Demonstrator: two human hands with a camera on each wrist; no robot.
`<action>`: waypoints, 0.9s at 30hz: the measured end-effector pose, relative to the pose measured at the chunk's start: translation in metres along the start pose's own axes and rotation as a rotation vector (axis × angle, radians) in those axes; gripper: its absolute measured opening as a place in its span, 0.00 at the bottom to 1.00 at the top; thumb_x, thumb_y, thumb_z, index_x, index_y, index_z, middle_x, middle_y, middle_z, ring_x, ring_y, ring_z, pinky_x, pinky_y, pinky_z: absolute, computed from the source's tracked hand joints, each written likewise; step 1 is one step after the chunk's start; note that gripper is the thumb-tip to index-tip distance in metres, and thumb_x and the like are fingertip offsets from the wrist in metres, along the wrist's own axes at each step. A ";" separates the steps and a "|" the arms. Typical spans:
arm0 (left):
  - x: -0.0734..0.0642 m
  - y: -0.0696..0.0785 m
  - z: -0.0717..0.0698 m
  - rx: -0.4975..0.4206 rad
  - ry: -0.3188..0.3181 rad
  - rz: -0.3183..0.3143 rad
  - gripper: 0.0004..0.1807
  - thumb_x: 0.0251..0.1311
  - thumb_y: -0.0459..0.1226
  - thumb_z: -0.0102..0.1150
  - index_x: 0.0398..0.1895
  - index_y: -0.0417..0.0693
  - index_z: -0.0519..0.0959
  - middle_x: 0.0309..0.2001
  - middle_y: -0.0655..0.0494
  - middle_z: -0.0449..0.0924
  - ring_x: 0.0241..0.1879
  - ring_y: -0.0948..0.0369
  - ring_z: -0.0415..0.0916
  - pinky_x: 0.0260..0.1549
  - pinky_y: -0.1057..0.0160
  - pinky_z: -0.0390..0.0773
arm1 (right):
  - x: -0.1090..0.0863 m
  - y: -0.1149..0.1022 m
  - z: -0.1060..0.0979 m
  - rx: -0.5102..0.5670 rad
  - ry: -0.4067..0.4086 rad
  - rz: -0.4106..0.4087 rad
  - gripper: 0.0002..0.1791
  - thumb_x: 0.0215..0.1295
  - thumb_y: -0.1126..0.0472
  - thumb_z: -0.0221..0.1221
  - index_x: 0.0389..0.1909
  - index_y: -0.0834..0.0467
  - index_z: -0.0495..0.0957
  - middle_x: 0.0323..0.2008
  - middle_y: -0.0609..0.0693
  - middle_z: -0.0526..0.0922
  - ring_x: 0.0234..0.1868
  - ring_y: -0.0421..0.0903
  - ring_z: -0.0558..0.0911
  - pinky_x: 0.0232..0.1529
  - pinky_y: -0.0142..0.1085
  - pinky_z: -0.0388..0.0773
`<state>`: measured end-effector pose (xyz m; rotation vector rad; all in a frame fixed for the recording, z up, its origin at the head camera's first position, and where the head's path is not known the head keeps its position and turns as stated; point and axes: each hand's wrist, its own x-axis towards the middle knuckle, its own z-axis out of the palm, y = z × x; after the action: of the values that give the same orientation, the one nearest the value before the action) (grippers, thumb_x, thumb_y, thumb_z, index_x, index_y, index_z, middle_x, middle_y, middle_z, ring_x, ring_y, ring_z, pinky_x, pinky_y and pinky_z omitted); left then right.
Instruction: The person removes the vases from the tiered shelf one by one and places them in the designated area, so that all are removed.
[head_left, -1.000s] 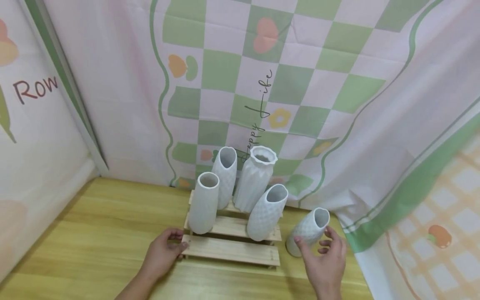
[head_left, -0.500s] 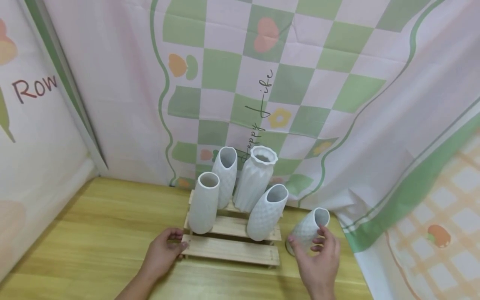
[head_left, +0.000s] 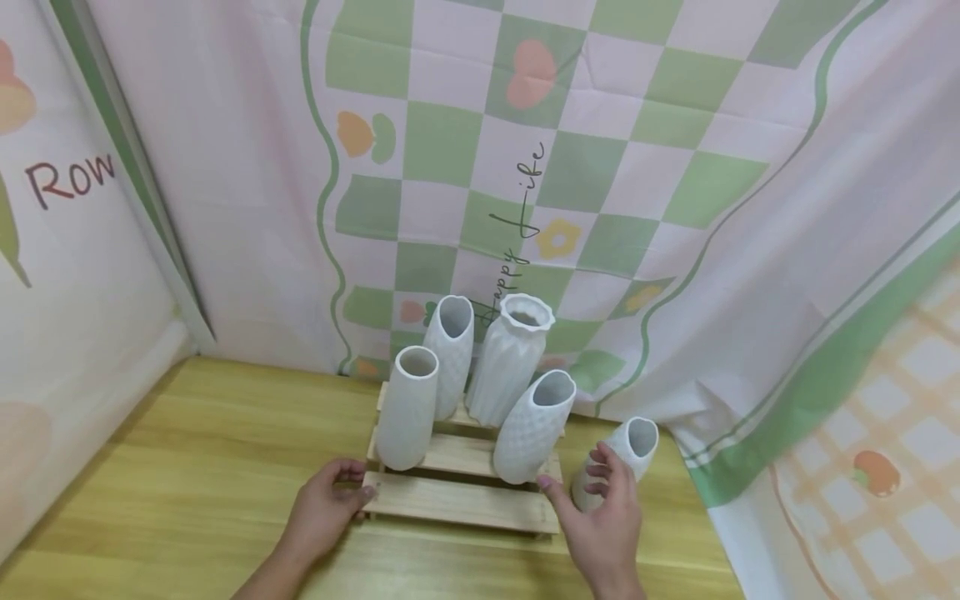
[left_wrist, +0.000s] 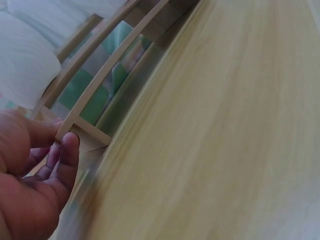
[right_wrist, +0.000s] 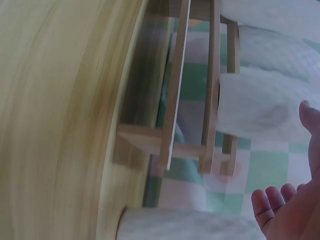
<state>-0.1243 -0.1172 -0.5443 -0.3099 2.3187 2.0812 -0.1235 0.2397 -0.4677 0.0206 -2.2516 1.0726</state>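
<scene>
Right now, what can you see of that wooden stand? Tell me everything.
The wooden stand looks like pale, unpainted wood: three slats rising stepwise toward the back, on side frames. It stands upright on the table, bearing four white vases, two each on the middle and back slats. The left hand pinches the front slat's left end.

I have the rack [head_left: 405, 494] on the table [head_left: 187, 467], cloth [head_left: 510, 167] behind. Back shelf [head_left: 461, 414]: back-left vase [head_left: 452, 367], back-right vase [head_left: 506, 367]. Middle shelf [head_left: 461, 455], before those: front-left vase [head_left: 406, 417], front-right vase [head_left: 532, 429]. Fifth vase [head_left: 636, 443] stands on the table, right of the rack. I see the left hand [head_left: 322, 508] at the front shelf's [head_left: 465, 502] left end, right hand [head_left: 606, 517] before the fifth vase, near the rack's right end.
</scene>
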 end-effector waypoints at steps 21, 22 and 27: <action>0.001 -0.003 0.000 -0.016 -0.007 -0.016 0.21 0.58 0.29 0.73 0.53 0.36 0.79 0.51 0.43 0.81 0.36 0.55 0.85 0.30 0.60 0.88 | 0.000 -0.013 0.031 0.077 -0.103 0.003 0.50 0.43 0.52 0.85 0.69 0.59 0.72 0.62 0.52 0.79 0.61 0.48 0.77 0.57 0.26 0.77; 0.002 -0.003 0.000 -0.017 -0.007 -0.018 0.21 0.58 0.29 0.73 0.53 0.36 0.78 0.51 0.43 0.81 0.36 0.55 0.85 0.30 0.60 0.88 | 0.000 -0.014 0.032 0.079 -0.100 0.003 0.50 0.43 0.52 0.85 0.69 0.59 0.72 0.61 0.52 0.79 0.61 0.48 0.77 0.56 0.25 0.77; 0.002 -0.004 0.000 -0.022 -0.006 -0.020 0.21 0.57 0.30 0.73 0.53 0.36 0.78 0.51 0.43 0.81 0.37 0.55 0.84 0.30 0.60 0.88 | 0.002 -0.017 0.037 0.092 -0.104 0.014 0.48 0.43 0.52 0.85 0.67 0.59 0.74 0.57 0.50 0.81 0.57 0.44 0.79 0.54 0.40 0.84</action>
<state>-0.1255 -0.1182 -0.5489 -0.3261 2.2816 2.0966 -0.1404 0.2028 -0.4721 0.1013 -2.2955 1.2072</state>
